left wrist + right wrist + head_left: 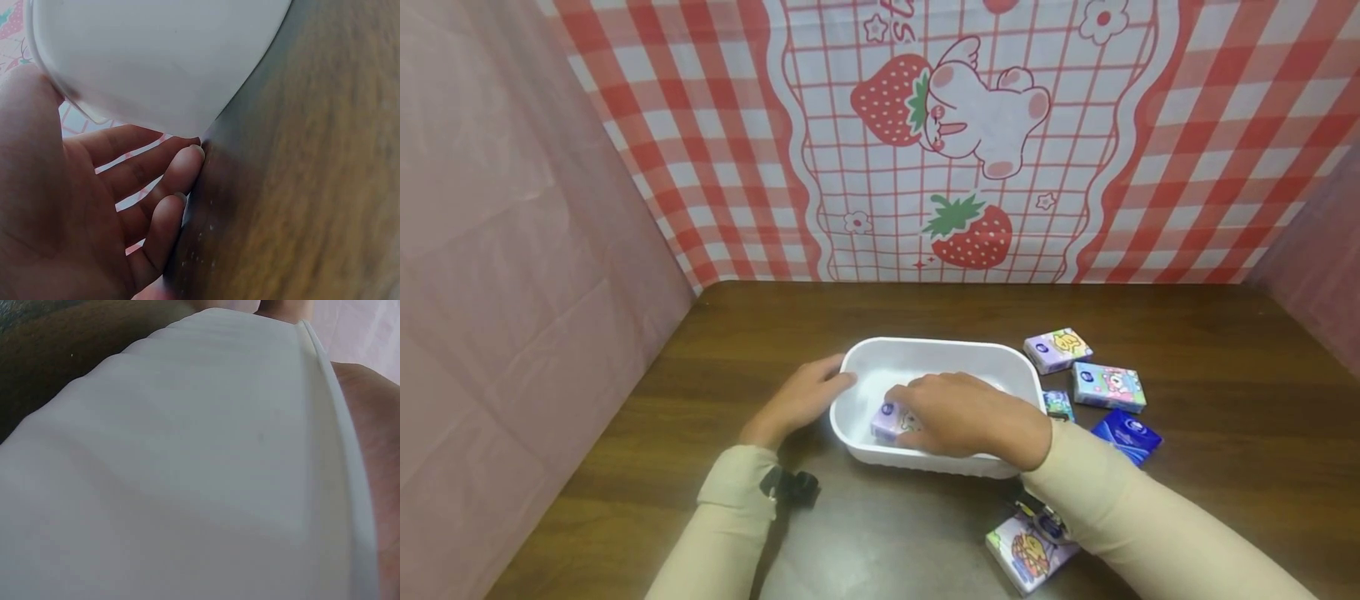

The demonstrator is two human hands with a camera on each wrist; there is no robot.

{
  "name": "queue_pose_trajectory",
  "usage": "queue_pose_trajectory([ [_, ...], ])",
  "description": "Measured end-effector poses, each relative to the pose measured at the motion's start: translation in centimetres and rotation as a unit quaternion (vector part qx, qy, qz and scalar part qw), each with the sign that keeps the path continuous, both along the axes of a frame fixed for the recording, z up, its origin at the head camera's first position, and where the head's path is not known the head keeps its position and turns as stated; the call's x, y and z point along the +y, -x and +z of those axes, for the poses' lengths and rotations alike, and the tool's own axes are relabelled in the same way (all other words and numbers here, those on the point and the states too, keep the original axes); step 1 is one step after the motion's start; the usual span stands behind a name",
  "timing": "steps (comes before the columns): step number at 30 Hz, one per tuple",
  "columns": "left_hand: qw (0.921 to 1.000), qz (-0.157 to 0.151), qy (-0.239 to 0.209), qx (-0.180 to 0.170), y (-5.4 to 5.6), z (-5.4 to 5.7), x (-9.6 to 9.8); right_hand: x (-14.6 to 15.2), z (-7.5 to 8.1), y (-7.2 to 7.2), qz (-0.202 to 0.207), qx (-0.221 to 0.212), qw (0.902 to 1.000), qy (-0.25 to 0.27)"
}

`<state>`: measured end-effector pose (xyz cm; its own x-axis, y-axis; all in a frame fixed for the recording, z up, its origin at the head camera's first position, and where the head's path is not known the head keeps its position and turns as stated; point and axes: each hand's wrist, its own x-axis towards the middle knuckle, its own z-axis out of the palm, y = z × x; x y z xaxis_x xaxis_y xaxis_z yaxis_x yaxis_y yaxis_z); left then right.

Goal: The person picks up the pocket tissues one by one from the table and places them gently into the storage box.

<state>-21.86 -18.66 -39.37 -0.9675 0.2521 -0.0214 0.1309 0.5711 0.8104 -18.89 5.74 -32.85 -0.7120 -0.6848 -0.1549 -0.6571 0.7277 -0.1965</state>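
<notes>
Hands at the tub, one pack going in.

Right hand reached down inside, fingers curled over the purple pack on the tub floor near the left end, so gripping it, though the fingertips were hidden. Left hand lay flat against the tub's outer left wall, fingers relaxed and straight, steadying not clutching. Probably a light, squishy tissue pack in slick wrap, best pinched across the short sides. Thin plastic tub, likely to skid on the table unless braced. More packs lay loose just right of the tub, another near the right sleeve.
</notes>
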Motion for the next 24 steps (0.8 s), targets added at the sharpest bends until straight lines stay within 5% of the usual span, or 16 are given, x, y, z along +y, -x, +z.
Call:
queue_pose_trajectory([
  [24, 0.9999, -0.003, 0.008, 0.005, 0.05, -0.06, 0.00, 0.35, -0.01, -0.19, -0.002, -0.009, 0.9999, 0.011],
])
